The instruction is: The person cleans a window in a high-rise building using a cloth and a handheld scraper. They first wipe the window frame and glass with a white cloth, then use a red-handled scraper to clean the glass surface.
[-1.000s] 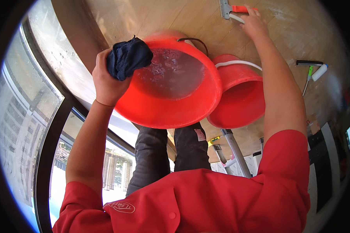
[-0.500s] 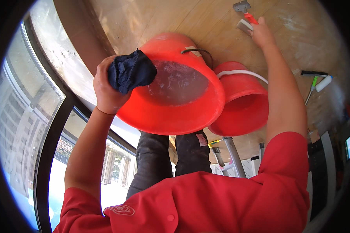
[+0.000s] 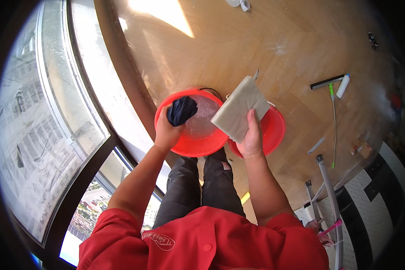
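Observation:
My left hand [image 3: 166, 135] grips a bunched dark blue cloth [image 3: 182, 111] over the rim of a red bucket [image 3: 191, 150]. Cloudy, sudsy water [image 3: 203, 118] fills part of that bucket. My right hand [image 3: 251, 143] holds a flat beige pad, perhaps a folded cloth [image 3: 240, 110], thumb pressed on its face. A small grey tip [image 3: 256, 75] pokes out past the pad's far edge; the rest of it is hidden. Below the right hand stands a second red bucket [image 3: 274, 129], partly covered by hand and pad.
To the right, a squeegee [image 3: 330, 84] with a green and metal pole lies on the wooden floor beside a white roller [image 3: 343, 86]. Metal ladder legs [image 3: 330, 193] stand at lower right. A dark-framed window [image 3: 101, 155] runs along the left.
My right hand has come in from the far right to above the second bucket, turning the beige pad's face up. The red-handled scraper seen in it before is now mostly hidden. The view has shifted.

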A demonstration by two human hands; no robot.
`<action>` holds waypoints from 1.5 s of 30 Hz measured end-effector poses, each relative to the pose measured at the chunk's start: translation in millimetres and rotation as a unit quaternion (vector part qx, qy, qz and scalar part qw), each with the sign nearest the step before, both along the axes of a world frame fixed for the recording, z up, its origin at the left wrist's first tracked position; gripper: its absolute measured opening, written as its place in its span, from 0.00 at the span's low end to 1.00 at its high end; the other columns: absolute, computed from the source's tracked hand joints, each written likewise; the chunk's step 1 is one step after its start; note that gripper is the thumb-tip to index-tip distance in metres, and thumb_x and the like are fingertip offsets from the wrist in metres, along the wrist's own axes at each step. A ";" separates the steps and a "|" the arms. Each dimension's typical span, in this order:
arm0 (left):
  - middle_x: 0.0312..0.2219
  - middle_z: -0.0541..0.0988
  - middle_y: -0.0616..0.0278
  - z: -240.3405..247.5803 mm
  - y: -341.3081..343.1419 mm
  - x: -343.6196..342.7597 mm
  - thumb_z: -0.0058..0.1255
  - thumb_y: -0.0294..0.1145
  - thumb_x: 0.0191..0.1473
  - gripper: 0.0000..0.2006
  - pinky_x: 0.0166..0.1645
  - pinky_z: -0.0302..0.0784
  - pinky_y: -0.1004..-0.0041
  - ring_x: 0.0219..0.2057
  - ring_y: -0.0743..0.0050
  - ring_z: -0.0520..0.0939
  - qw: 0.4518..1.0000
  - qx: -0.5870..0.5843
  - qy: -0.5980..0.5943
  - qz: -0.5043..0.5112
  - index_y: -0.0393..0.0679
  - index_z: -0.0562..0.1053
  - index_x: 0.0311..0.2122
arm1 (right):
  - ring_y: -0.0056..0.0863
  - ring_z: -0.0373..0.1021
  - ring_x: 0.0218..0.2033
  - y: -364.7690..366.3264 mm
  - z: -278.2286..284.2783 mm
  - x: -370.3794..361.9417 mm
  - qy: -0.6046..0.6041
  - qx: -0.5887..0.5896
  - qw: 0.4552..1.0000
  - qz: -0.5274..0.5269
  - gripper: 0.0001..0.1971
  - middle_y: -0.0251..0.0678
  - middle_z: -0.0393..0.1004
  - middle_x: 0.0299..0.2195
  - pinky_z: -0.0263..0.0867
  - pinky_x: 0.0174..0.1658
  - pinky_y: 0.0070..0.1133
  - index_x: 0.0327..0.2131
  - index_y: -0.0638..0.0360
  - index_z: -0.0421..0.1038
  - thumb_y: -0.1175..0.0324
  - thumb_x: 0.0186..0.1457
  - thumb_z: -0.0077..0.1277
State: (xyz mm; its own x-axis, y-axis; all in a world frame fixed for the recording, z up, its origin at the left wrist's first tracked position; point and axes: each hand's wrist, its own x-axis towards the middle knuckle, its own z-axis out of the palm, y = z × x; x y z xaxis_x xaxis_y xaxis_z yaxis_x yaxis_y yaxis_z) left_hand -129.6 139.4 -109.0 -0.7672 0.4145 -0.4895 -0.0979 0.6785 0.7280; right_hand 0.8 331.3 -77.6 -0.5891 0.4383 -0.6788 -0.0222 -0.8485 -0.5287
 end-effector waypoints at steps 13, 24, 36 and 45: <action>0.28 0.76 0.65 270.3 -23.4 14.2 0.52 0.27 0.48 0.12 0.27 0.71 0.80 0.22 0.80 0.74 0.833 0.237 -0.491 -0.094 0.41 0.72 0.40 | 0.21 0.66 0.38 -82.1 239.9 -73.9 0.094 0.186 0.977 0.054 0.19 0.32 0.69 0.38 0.63 0.42 0.20 0.46 0.65 0.66 0.61 0.57 0.46; 0.35 0.78 0.43 350.3 -40.6 0.5 0.55 0.45 0.41 0.22 0.44 0.73 0.61 0.39 0.48 0.79 0.974 0.045 0.086 -0.204 0.37 0.74 0.36 | 0.53 0.70 0.41 -128.8 316.1 -106.3 -0.117 0.524 0.842 0.042 0.24 0.60 0.74 0.35 0.65 0.42 0.37 0.37 0.75 0.71 0.56 0.56 0.42; 0.45 0.72 0.54 297.1 -106.1 -3.7 0.50 0.35 0.47 0.27 0.54 0.67 0.53 0.49 0.57 0.71 0.785 0.367 -0.499 -0.020 0.40 0.63 0.54 | 0.25 0.71 0.36 -51.9 328.2 -21.2 -0.018 0.442 0.888 0.128 0.21 0.36 0.75 0.34 0.65 0.41 0.23 0.43 0.64 0.69 0.55 0.56 0.48; 0.43 0.78 0.61 321.3 -41.5 40.8 0.55 0.39 0.44 0.27 0.59 0.35 0.28 0.64 0.47 0.51 0.635 0.518 -0.553 -0.152 0.59 0.68 0.53 | 0.39 0.73 0.32 -46.2 379.6 75.7 -0.144 0.571 0.760 0.274 0.24 0.50 0.75 0.29 0.65 0.38 0.29 0.36 0.67 0.71 0.49 0.53 0.49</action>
State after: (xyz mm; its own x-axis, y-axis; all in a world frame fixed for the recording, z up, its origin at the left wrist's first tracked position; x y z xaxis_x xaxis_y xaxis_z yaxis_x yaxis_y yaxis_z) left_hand -88.8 97.9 212.3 -0.0002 1.0000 -0.0021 -0.9169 0.0006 0.3992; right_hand 76.5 285.1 302.0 -0.7950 0.5808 -0.1752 0.4259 0.3287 -0.8430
